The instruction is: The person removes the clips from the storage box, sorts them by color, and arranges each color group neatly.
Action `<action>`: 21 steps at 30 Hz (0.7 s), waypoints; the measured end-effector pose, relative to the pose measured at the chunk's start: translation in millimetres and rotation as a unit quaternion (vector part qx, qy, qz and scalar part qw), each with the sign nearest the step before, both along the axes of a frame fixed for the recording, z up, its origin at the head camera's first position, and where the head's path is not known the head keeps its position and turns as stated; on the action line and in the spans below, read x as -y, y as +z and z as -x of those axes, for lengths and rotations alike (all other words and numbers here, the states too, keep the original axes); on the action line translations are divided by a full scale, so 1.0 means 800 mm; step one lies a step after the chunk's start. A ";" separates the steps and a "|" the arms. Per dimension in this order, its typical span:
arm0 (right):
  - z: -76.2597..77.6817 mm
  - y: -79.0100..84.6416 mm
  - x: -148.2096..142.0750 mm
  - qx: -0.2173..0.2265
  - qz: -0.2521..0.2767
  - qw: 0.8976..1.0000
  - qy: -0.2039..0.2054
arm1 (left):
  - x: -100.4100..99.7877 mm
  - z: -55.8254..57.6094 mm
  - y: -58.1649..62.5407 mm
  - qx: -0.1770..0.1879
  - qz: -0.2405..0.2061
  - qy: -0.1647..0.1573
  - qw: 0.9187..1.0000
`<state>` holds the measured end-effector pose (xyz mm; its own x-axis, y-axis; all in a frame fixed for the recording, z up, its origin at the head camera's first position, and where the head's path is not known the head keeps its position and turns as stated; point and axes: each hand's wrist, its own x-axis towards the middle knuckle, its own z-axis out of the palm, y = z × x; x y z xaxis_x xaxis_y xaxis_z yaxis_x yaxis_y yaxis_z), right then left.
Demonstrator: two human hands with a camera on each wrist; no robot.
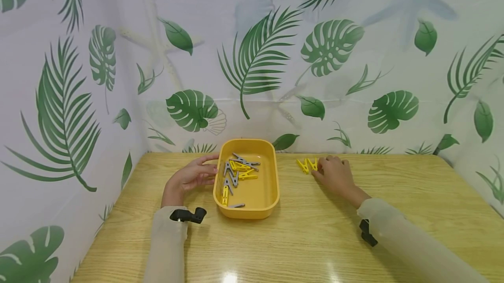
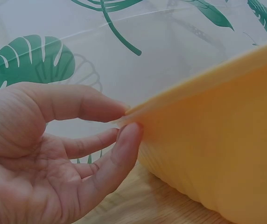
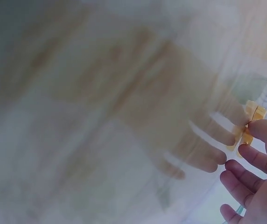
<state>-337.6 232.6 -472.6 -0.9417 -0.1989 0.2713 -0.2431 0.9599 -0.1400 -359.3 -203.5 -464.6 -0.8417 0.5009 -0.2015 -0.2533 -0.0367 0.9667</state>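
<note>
A yellow plastic bin (image 1: pixel 269 186) stands on the table with several grey and yellow clothespins (image 1: pixel 238 165) lying in its left half. At its left side my left hand (image 1: pixel 193 176) holds the rim, fingertips at the rim and outer wall in the left wrist view. To the right of the bin, two yellow clothespins lie side by side near the table's back edge. My right hand (image 1: pixel 334 173) pinches the right-hand clothespin (image 1: pixel 313 164) with its fingertips. The left-hand clothespin (image 1: pixel 302 166) lies just beside it. A pale blurred layer covers much of the right wrist view.
The wooden table (image 1: pixel 299 239) ends at a white leaf-printed cloth (image 1: pixel 267 130) right behind the bin. Another stretch of this cloth runs along the left side. Black wrist cameras (image 1: pixel 189 215) sit on both sleeves.
</note>
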 end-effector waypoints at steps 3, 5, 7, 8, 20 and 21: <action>-0.001 0.001 0.001 0.004 -0.002 1.000 -0.001 | 0.000 0.000 0.000 0.003 -0.005 0.002 1.000; -0.001 0.001 0.000 0.006 -0.005 1.000 0.000 | -0.001 0.000 0.001 0.005 -0.007 0.003 1.000; -0.001 0.001 0.000 0.007 -0.006 1.000 0.001 | -0.001 0.000 0.001 0.007 -0.009 0.004 1.000; -0.001 0.001 0.000 0.008 -0.007 1.000 0.001 | -0.001 0.000 0.001 0.007 -0.009 0.004 1.000; 0.002 0.006 0.001 0.029 0.002 1.000 -0.004 | -0.001 0.000 0.003 0.013 -0.016 0.005 1.000; 0.002 0.008 0.003 0.030 0.005 1.000 -0.004 | -0.001 0.000 0.003 0.012 -0.017 0.005 1.000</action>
<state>-339.0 229.9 -466.4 -0.9579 -0.1893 0.2158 -0.2267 0.9600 -0.1641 -359.1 -202.9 -462.3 -0.8415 0.5000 -0.2047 -0.2757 -0.0716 0.9586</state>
